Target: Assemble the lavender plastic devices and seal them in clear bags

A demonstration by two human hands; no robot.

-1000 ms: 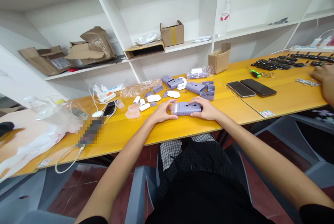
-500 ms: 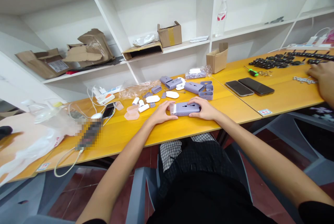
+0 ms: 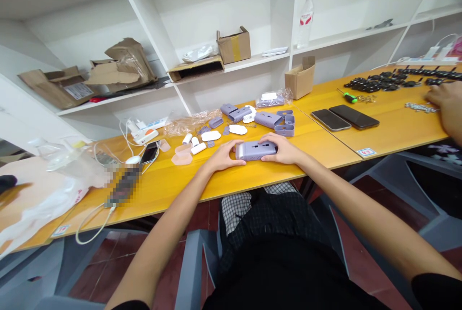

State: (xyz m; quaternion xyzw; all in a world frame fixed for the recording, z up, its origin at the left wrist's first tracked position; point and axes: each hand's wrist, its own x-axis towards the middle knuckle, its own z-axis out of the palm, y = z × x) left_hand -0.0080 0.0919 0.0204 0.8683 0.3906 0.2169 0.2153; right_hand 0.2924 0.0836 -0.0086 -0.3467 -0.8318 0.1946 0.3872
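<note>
A purple plastic casing (image 3: 255, 150) with dark slots on top lies level just above or on the table's front part; I cannot tell whether it touches the wood. A clear translucent cap (image 3: 240, 151) sits at its left end. My left hand (image 3: 224, 156) is closed around that cap, thumb at the front and fingers behind. At the opposite end, my right hand (image 3: 281, 150) grips the casing between thumb and fingers. Behind my hands lie white oval plates (image 3: 237, 129), another slotted purple casing (image 3: 268, 120) and purple end caps (image 3: 285, 130).
Pinkish clear caps (image 3: 182, 157) and small white cylinders (image 3: 198, 148) lie left of my hands. Two phones (image 3: 348, 117), a green screwdriver (image 3: 350, 98) and black parts (image 3: 375, 83) are to the right, where another person's hand (image 3: 449, 103) rests. A cardboard box (image 3: 299, 81) stands behind.
The clear cap sits closer to the casing, covering more of its left end. Both hands keep their grip in nearly the same place.
</note>
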